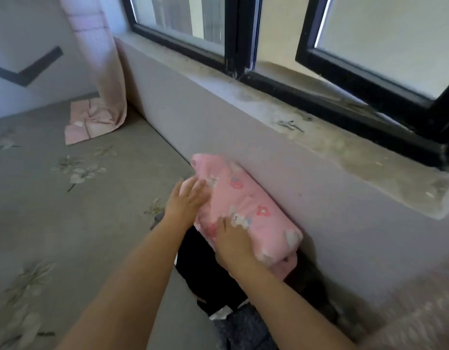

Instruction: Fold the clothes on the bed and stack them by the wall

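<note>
We press the folded pink garment [246,210] against the wall [243,137], atop dark clothes [205,269] on the bed [66,210]: left hand [186,198] flat, fingers straight; right hand [233,246] resting flat.

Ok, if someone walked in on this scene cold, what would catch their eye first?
Probably the pink folded garment with its cartoon print, lying against the wall on top of dark clothes, with the left hand and right hand resting on it. Next, the black-framed window above a grimy sill, and the pink curtain trailing onto the grey floral bed in the far corner.
</note>
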